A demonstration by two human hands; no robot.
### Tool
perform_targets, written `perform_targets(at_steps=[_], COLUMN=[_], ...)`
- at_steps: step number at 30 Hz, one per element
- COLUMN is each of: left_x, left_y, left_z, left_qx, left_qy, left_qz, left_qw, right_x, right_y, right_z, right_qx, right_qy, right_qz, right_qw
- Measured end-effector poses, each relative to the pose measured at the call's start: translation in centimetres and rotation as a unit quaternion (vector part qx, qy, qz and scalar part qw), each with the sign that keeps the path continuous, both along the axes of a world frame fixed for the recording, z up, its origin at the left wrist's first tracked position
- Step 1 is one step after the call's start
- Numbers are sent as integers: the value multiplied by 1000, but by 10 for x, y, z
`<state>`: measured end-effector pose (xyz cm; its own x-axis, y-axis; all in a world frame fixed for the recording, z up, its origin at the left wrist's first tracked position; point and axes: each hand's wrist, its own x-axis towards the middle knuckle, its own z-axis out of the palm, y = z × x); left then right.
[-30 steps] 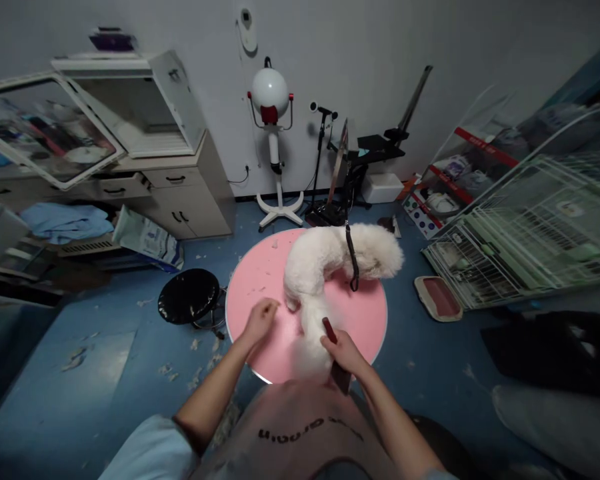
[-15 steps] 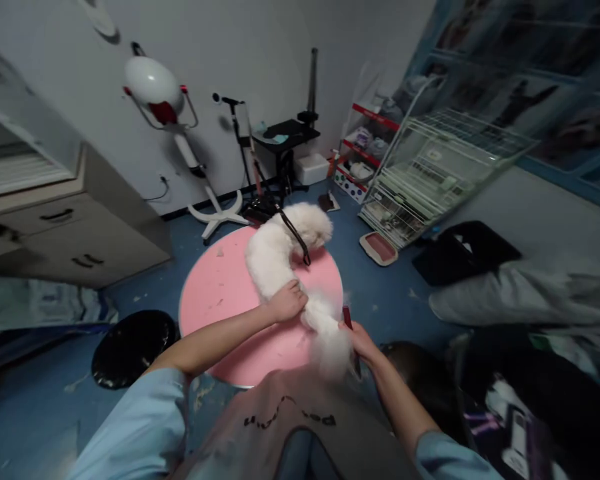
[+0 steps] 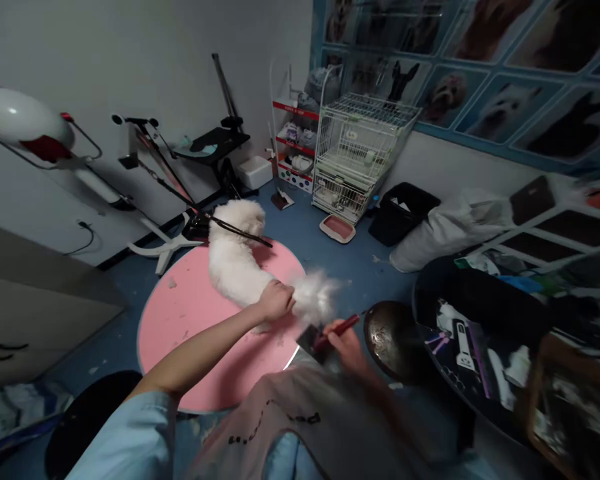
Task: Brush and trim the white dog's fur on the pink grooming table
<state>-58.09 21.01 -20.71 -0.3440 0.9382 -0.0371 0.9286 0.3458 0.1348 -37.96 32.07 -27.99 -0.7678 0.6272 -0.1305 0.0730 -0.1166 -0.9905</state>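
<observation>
Fingers of the left hand point(image 3: 277, 300) curl closed on the white dog point(image 3: 230, 267) at its rear, seemingly steadying it; the right hand point(image 3: 346, 345) grips a brush point(image 3: 309, 339) nearby. The dog is on a pink table point(image 3: 165, 320), a black strap point(image 3: 240, 233) likely tethering it.

Dog point(image 3: 233, 270) – fluffy, tbl point(image 3: 163, 320) – smooth

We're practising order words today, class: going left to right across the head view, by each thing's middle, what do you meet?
White dome → black stool → dog's head → left hand → tail → right hand → brown stool → black table.
</observation>
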Motion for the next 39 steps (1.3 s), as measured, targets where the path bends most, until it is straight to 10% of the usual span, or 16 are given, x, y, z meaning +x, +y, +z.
perform_targets(at_steps=[4,7,9,15,21,26,33,37,39], left_x=[-8,-13,-16,-19,-15,-22,-19,-25,-30], left_y=[-7,-13,-11,8,16,20,21,29,36], left_z=[-1,-2,-2,5,4,5,-9,-10,-8], left_qx=[-5,-10,-15,-23,-27,-33,0,117,165], left_qy=[2,9,4,-33,-30,-48,-78,-266,-353], left_qz=[-8,14,35,37,67,85,180,195,206], left_qw=[1000,1000,999,999,997,995,981,937,898], right_x=[-51,-38,-26,-73,-79,-108,-91,-38,-16], right_y=[54,129,152,88,160,108,224,216,182], right_z=[16,17,16,10,11,17,-20,-30,-26], right_qx=[-44,34,42,-23,53,-19,110,-21,-125], right_qy=[31,-29,-24,62,11,91,-24,-104,-98], right_qz=[-119,-368,-409,-64,-315,35,-234,23,213], right_qw=[991,929,911,996,948,995,966,994,964])
